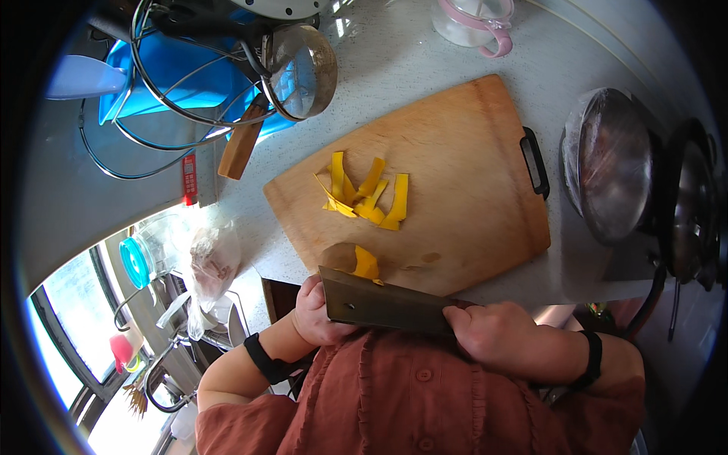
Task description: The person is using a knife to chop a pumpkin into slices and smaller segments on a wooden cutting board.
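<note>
My right hand (495, 335) is closed around the handle of a broad cleaver (387, 304), held over the near edge of a wooden cutting board (466, 170). The blade spans to my left hand (321, 313), whose fingers are curled behind its far end; what they hold is mostly hidden by the blade. A piece of yellow-orange peel or flesh (365, 263) shows just beyond the blade, above the board's near edge. Several yellow strips of peel (371, 190) lie in a loose pile on the left half of the board.
A wire rack (170, 102) with a mesh strainer (307, 71) and a wooden-handled tool (243, 142) stands at upper left. A pink-lidded glass pitcher (472, 25) is at the top. Film-covered metal bowl (611, 165) sits right; a bagged item (213, 259) lies left, near the sink faucet (153, 378).
</note>
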Demonstrator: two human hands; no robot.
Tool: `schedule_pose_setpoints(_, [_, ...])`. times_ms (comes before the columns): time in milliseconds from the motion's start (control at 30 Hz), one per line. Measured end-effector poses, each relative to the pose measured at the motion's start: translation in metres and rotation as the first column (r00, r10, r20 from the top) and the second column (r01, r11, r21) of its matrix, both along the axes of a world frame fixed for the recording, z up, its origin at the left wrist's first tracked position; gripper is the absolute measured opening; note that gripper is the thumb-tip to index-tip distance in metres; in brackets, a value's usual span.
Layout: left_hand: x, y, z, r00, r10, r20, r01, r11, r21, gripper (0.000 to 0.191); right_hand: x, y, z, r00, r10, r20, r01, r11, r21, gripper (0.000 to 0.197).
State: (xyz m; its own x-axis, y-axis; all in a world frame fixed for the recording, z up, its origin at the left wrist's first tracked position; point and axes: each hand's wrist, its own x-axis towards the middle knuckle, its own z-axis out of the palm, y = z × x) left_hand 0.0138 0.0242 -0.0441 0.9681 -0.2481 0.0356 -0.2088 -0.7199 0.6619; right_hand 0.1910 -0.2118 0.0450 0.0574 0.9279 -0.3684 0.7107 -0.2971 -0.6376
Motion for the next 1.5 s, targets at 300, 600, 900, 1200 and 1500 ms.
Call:
schedule_pose_setpoints(300, [0.012,0.000,0.005,0.999,0.020,0.051,-0.017,0.998,-0.067,0.027,-0.008,0.018,0.001,0.996,-0.085,0.038,0.082,0.993,0.085,0.007])
schedule_pose_setpoints(600, [0.024,-0.004,0.016,0.921,0.009,0.389,-0.042,0.996,0.077,0.023,-0.010,0.040,-0.004,0.998,-0.055,0.009,0.055,0.998,0.042,0.008])
schedule_pose_setpoints(900, [0.018,-0.004,0.016,0.928,-0.006,0.373,-0.058,0.986,0.158,0.025,-0.012,0.054,-0.009,0.997,-0.070,-0.016,0.070,0.997,-0.011,0.011])
schedule_pose_setpoints(1200, [0.020,-0.008,0.015,0.910,0.050,0.412,-0.134,0.975,0.176,0.011,0.001,0.067,0.002,0.998,-0.053,-0.043,0.053,0.999,-0.002,0.006])
schedule_pose_setpoints(1500, [0.025,-0.011,0.018,0.885,0.070,0.460,-0.177,0.965,0.194,0.014,0.001,0.080,0.003,0.996,-0.007,-0.086,-0.005,0.991,-0.132,0.010])
